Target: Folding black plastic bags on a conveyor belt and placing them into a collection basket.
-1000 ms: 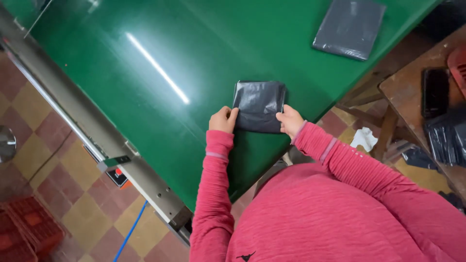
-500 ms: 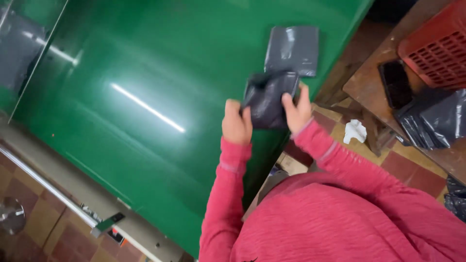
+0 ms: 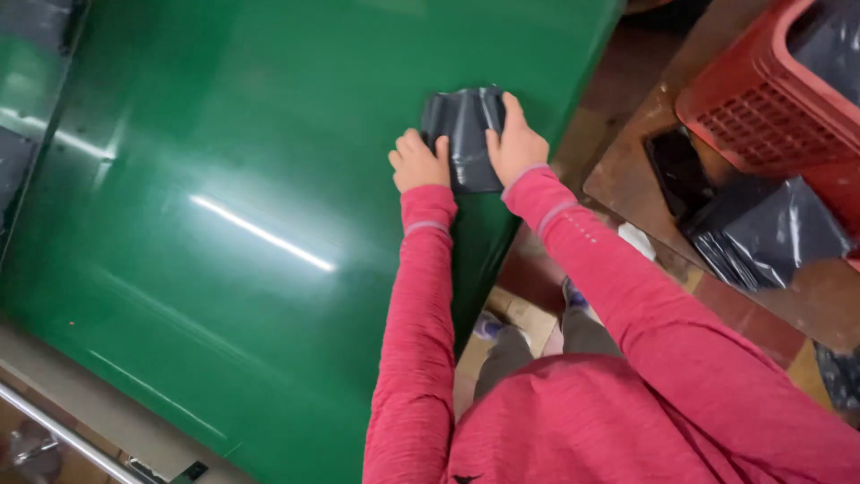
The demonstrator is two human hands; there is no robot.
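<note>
A dark grey plastic mailer bag [image 3: 466, 134] lies on the green conveyor belt [image 3: 224, 179] near its right edge. My left hand [image 3: 419, 161] presses on the bag's lower left side, with curled fingers on its edge. My right hand [image 3: 517, 143] lies flat on the bag's right side, fingers pointing away from me. Both arms wear pink-red sleeves. The bag looks wrinkled and a little raised in the middle between the hands.
A red plastic crate [image 3: 770, 90] with dark bags in it stands on a wooden table [image 3: 645, 179] at the right. More grey mailer bags [image 3: 770, 233] lie on that table. A metal rail [image 3: 63, 430] runs along the belt's lower left side.
The view has swung and my arms have reached farther out. The bag, lifted and crumpled between my hands half a second ago, now rests on the belt under both hands. The second bag has left view.
</note>
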